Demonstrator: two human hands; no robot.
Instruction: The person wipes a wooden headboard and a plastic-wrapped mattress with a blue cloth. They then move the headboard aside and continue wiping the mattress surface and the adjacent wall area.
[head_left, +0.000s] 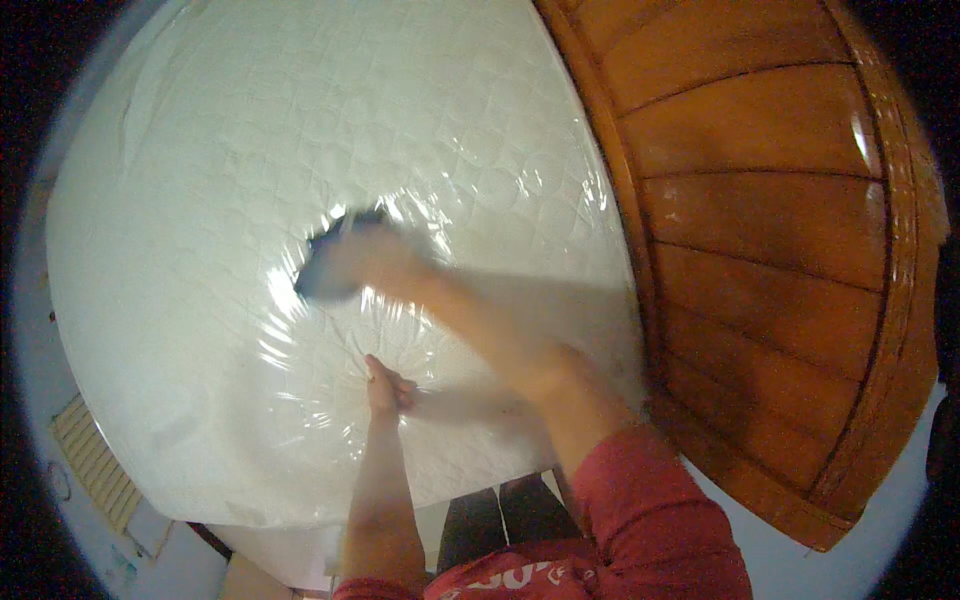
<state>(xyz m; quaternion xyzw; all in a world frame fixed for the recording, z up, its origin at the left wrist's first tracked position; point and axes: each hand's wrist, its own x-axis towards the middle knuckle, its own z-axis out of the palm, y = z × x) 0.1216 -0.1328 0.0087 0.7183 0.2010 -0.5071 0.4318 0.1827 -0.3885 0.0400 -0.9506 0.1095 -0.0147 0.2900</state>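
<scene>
A white quilted mattress (247, 180) fills most of the view, with a shiny clear plastic cover over its top. My right hand (379, 259), blurred, reaches across it and holds a dark cloth (330, 270) against the plastic. Light glints off the creases around the cloth. My left hand (390, 386) rests on the mattress nearer to me, below the right hand. Creases spread out from under it; whether its fingers pinch the plastic is unclear.
A varnished wooden headboard (757, 202) with panels runs along the mattress's right side. Pale floor (795, 577) shows at the lower right. Beyond the left edge of the mattress lies a slatted beige object (94, 461).
</scene>
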